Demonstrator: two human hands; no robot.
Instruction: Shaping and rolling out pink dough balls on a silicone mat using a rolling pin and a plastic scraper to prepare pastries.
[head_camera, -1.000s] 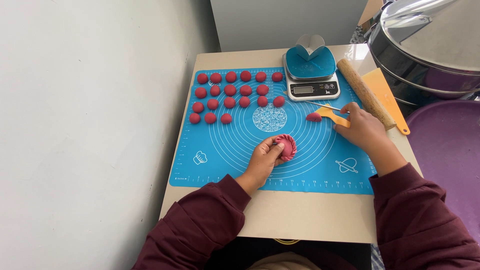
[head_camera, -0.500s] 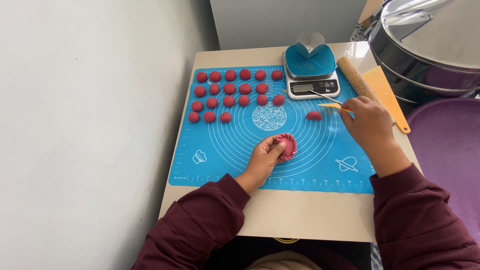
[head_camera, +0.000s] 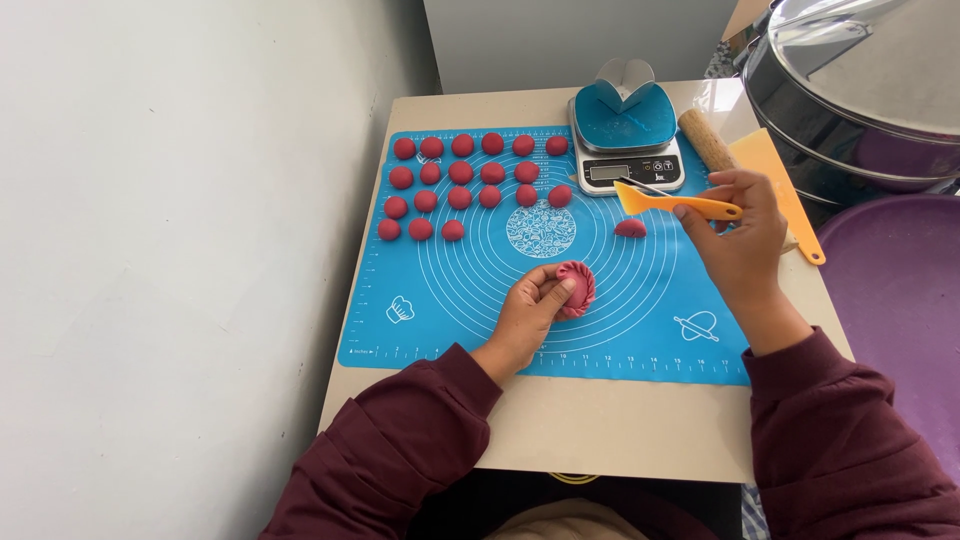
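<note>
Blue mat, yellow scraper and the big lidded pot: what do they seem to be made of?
The blue mat looks like soft silicone: matte, lying flat, printed with white rings. The yellow scraper in the right hand seems to be smooth, slightly glossy plastic. The big lidded pot looks like polished steel, since it mirrors its surroundings.

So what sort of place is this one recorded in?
Most likely a home kitchen corner set up for dough work: a blue silicone pastry mat with rows of red dough balls, a kitchen scale, and a large metal steamer pot alongside.
</note>
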